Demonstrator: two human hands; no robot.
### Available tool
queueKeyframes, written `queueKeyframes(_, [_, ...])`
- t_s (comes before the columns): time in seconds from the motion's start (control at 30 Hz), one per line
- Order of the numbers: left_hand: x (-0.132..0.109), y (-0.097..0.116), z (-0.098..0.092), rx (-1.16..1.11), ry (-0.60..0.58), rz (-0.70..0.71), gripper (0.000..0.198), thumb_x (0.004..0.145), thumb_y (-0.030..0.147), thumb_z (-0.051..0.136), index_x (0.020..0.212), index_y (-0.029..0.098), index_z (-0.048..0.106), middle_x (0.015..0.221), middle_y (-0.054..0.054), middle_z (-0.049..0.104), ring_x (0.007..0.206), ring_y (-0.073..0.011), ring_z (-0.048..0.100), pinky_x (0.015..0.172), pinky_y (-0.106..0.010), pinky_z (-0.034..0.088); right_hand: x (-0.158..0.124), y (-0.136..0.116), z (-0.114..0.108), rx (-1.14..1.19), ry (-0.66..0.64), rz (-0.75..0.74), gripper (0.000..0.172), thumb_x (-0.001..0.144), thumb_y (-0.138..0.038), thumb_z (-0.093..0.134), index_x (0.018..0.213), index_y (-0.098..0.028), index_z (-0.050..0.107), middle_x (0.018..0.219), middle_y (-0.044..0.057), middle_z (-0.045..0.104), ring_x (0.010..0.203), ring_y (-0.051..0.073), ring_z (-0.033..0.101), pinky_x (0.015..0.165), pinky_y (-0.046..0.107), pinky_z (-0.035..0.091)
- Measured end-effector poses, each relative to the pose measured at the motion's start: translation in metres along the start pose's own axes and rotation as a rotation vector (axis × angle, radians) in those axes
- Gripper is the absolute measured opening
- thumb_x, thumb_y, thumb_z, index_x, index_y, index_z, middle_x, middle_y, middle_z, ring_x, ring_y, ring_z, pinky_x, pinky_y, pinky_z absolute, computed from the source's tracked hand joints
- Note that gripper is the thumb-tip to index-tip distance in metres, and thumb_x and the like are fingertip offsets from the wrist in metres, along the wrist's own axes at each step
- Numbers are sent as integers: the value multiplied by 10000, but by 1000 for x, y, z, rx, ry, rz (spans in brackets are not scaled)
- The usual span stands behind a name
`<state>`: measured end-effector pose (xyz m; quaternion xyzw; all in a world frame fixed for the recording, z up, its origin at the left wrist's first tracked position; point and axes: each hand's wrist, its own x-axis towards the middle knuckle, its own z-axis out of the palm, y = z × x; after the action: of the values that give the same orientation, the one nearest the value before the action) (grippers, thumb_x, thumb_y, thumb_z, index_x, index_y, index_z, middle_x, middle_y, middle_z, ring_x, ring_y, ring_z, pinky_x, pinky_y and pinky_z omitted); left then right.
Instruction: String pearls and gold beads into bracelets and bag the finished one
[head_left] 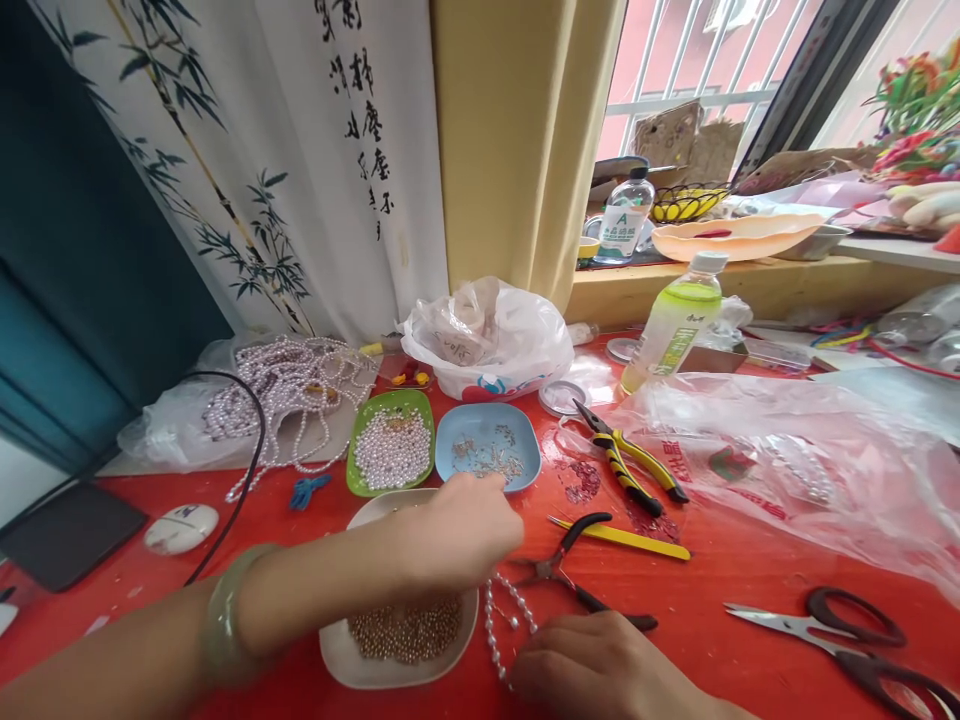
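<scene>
My left hand (472, 530), a jade-like bangle (229, 610) on its wrist, reaches across to the near edge of a blue dish (486, 418) with small metal findings in it. Its fingers are curled, and the fingertips are hidden behind the hand. My right hand (600, 665) rests low on the table, closed on a pearl bead strand (492, 628) that loops out to its left. Beneath my left forearm stands a white dish (328, 655) with gold beads (409, 632). A green dish (427, 410) of pearly beads (394, 450) sits beside the blue one.
Black-handled pliers (551, 568), yellow tweezers (637, 541) and yellow-black pliers (626, 455) lie right of the dishes. Scissors (832, 640) are at far right, near a plastic bag (862, 470). A drink bottle (675, 325) stands behind. Bead strands (277, 385) are heaped at left.
</scene>
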<state>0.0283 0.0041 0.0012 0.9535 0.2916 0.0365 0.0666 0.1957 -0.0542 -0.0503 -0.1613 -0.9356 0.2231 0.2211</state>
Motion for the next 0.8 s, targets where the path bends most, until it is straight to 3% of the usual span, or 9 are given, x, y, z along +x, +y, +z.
queueKeyframes(0.17, [5,-3,-5,-63,-140,-33,360,512,-21,519,313,172,290,336,17,259,452,-126,311,423,-252,153,-4,1,4,-27,63,10,576,926,-332,50,850,-123,581,607,69,604,517,154,536,458,262,413])
queueKeyframes(0.27, [1,-9,-6,-244,-92,-84,240,554,55,536,367,182,455,378,21,347,464,-119,345,439,-238,209,-9,3,11,-46,138,37,476,934,-302,148,817,-146,582,581,45,607,478,136,534,435,240,405])
queueKeyframes(0.4, [-6,-12,-4,-570,-46,-251,78,614,153,548,572,180,608,545,3,524,527,-112,441,492,-219,299,-12,7,19,-48,212,84,359,921,-269,265,807,-166,590,583,25,623,475,116,558,443,210,416])
queueKeyframes(0.5, [-11,-7,0,-825,-43,-411,91,656,190,538,671,162,624,619,0,567,561,-109,474,520,-211,332,-12,9,22,-63,244,87,348,911,-274,291,779,-170,596,558,19,616,451,111,553,417,201,405])
queueKeyframes(0.63, [-18,3,9,-991,73,-536,78,663,199,549,666,147,607,644,1,586,595,-110,495,570,-219,354,-10,6,23,-56,264,97,331,898,-287,331,758,-172,608,529,17,610,419,110,547,396,192,409])
queueKeyframes(0.8, [-29,8,13,-1289,146,-596,90,604,173,621,683,145,590,675,-5,613,647,-125,545,612,-233,383,-1,-9,13,279,253,208,161,828,-260,498,784,-202,641,647,2,690,532,93,628,516,142,492])
